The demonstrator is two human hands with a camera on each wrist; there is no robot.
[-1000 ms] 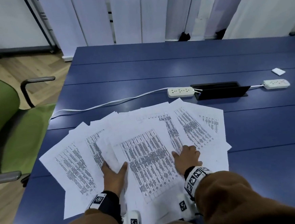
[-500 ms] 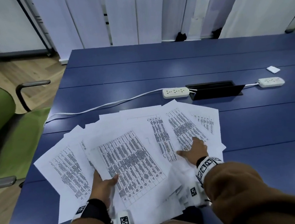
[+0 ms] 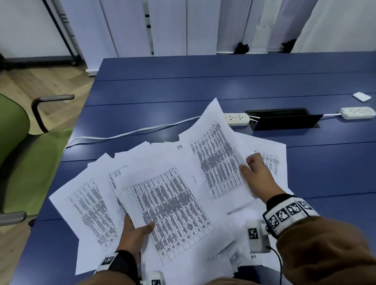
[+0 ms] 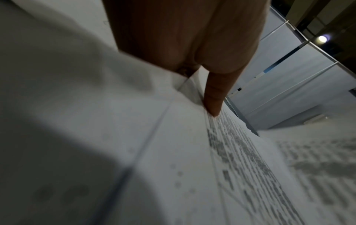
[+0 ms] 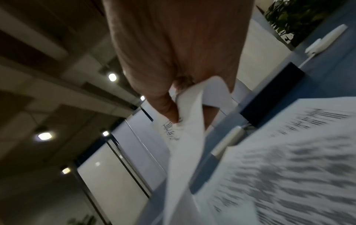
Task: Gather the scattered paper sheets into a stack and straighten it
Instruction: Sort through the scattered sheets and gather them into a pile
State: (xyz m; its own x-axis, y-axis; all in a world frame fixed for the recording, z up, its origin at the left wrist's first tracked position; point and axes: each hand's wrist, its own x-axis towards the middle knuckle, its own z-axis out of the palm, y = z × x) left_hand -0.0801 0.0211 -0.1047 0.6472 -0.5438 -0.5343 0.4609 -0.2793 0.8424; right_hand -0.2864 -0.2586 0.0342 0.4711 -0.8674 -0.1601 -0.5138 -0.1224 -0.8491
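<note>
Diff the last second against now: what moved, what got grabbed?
The right hand, earlier flat on the right-side sheets, now pinches a printed sheet and lifts it, swinging it left over the pile. The left hand slid nearer the body and grips the front sheet by its edge. The power strips, cable and blue table are unchanged.

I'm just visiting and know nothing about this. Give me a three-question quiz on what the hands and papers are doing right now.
1. True or false: the right hand pinches a lifted sheet.
2. Which hand has its thumb on the table-printed sheet near the table's front edge: A right, B left?
3. Fill in: the two power strips lie on the ____ table.

Key: 1 true. 2 B, the left hand. 3 blue.
</note>
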